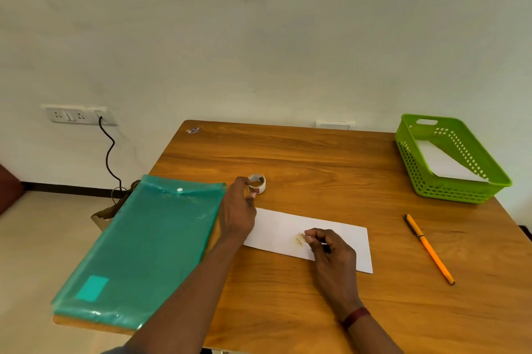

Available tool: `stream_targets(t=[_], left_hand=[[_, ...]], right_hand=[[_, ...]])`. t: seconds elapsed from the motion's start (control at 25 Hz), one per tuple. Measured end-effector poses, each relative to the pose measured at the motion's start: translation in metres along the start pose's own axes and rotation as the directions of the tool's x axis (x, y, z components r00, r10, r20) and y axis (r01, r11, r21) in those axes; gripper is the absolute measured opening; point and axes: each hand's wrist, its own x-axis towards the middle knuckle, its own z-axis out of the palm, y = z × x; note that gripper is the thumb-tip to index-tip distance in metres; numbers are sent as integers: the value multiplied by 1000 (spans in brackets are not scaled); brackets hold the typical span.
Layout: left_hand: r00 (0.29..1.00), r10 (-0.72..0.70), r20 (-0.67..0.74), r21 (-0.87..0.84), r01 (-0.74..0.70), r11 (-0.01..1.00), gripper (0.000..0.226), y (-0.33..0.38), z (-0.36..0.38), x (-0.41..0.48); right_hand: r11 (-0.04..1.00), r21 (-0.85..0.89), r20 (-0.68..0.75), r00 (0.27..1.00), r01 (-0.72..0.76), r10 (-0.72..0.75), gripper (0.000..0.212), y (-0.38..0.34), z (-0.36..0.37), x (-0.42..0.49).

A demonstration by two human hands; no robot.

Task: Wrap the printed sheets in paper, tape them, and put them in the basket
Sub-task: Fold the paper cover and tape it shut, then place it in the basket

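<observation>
A folded white paper packet (339,234) lies flat in the middle of the wooden table (316,158). My right hand (331,250) rests on it, its fingertips pinching a small piece of tape (299,239) against the paper. My left hand (237,209) reaches past the packet's left end, and its thumb and fingers hold the roll of clear tape (257,183) that stands on the table. A green plastic basket (449,189) sits at the far right corner with a white wrapped packet (443,160) inside.
A teal plastic document folder (144,238) lies on the left of the table and overhangs its edge. An orange pen (429,247) lies to the right of the packet. A wall socket with a black cable (108,152) is at the left.
</observation>
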Motion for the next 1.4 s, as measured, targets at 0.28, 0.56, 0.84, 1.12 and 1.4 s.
stream_targets(t=[0.28, 0.56, 0.84, 1.12, 1.4], left_hand=[[981, 187, 46, -33, -186, 982, 28, 21, 17, -81], [920, 364, 148, 45, -374, 926, 27, 47, 44, -123], [735, 603, 310, 75, -651, 755, 34, 76, 80, -133], [725, 599, 340, 78, -657, 750, 34, 82, 104, -139], [733, 552, 398, 94, -631, 770, 45, 78, 107, -140]], right_hand=[[990, 141, -55, 998, -24, 32, 14, -2, -8, 5], [988, 34, 10, 989, -149, 149, 14, 17, -73, 31], [851, -524, 173, 973, -40, 152, 9, 41, -128, 77], [795, -606, 228, 961, 17, 154, 9, 44, -119, 89], [773, -634, 204, 971, 31, 128, 9, 43, -116, 86]])
